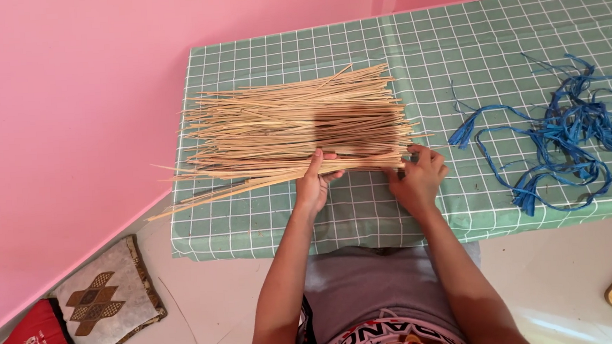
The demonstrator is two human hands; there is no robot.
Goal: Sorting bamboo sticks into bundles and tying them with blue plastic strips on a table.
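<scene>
Right under both hands, a big loose spread of thin pale sticks (297, 127) is lying across the green checked tablecloth (495, 50), and the person is pinching up a small bundle from the near edge of it. Left hand (313, 182) is closing around the bundle about midway along, thumb on top, fingers wrapping under. Right hand (419, 176) is clamping on the right-hand tips of the same sticks, fingers curled in tight.

What I'm thinking could go sideways: the bundle is only getting held at two spots, and the ends left of the left hand are already fanning out and drooping off the table edge. If the grip is loosening even a bit, those long free ends are probably sliding out and dropping to the floor. Also the picked sticks are touching the rest of the pile just beyond the fingers, so lifting is likely dragging neighbours along or scattering the pile. They're looking thin, so bending too hard at the left hand is risking a snap, I'd guess.

Off to the right of the right hand, well apart, a tangle of blue raffia strips (562, 137) is sitting on the cloth. Below-left of the left hand, two cushions (83, 316) are lying on the floor.
</scene>
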